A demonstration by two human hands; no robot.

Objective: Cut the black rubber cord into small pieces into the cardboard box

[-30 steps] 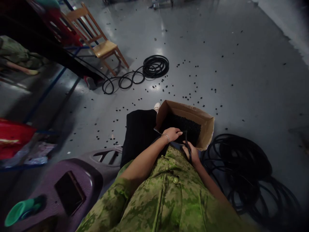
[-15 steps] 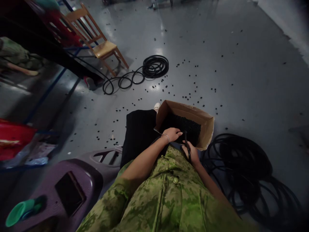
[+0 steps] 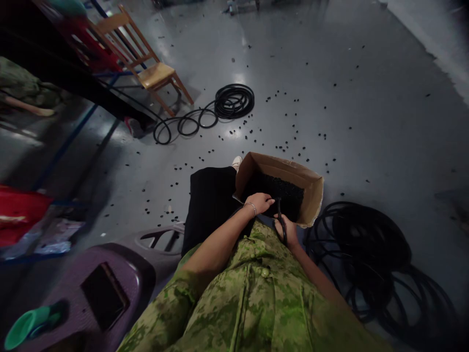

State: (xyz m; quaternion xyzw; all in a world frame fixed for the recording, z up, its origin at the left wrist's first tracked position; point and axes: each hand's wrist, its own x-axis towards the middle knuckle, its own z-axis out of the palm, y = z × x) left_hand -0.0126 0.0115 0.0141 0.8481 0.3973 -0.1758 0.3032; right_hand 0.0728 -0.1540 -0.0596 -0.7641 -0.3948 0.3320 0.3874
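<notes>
My left hand (image 3: 261, 203) is closed in a pinch over the near left part of a cardboard box, and a thin black hose appears to run through it, mostly hidden by the fingers and dark against the box. My right hand (image 3: 287, 231) is wrapped round the handles of black scissors (image 3: 280, 215), whose blades point away from me, close to the left fingertips. The open cardboard box (image 3: 314, 198) sits in front of my lap, with many small black pieces (image 3: 280, 187) inside it.
Small black bits lie scattered over the grey floor. A coil of black hose (image 3: 234, 101) lies ahead, and a larger black coil (image 3: 370, 239) at right. A wooden chair (image 3: 157, 76) and a person's leg (image 3: 110, 102) are at left. A purple stool (image 3: 120, 259) bears a phone (image 3: 105, 296) and a green cup (image 3: 27, 325).
The scissors have shifted slightly left, and their tips are nearer to my left fingertips. My left hand keeps its pinch. The whole view has shifted a little.
</notes>
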